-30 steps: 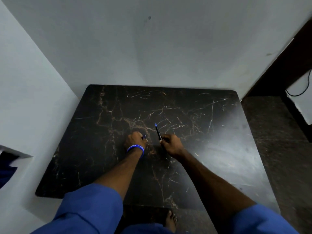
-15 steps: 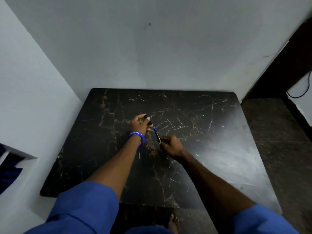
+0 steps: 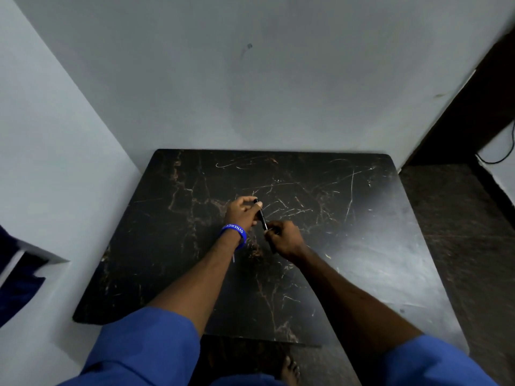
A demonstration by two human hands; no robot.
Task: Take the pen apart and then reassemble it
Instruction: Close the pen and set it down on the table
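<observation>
Both hands meet over the middle of the black marble table (image 3: 362, 246). My left hand (image 3: 242, 211), with a blue wristband, pinches a short black pen barrel (image 3: 260, 213) that points away from me and slightly left. My right hand (image 3: 284, 238) grips the near end of the pen, and its fingers hide that part. The two pieces line up end to end between the hands. A thin pale piece (image 3: 233, 258) lies on the table below my left wrist; I cannot tell what it is.
Grey walls close in the table at the back and on the left. A dark floor and a dark door frame (image 3: 457, 112) lie to the right. My bare foot (image 3: 289, 369) shows under the table's near edge. Blue sleeves fill the bottom corners.
My left hand rose from the table and moved toward the right hand with the black barrel. The thin blue-tipped piece my right hand held upright is now lined up with the barrel, mostly hidden.
</observation>
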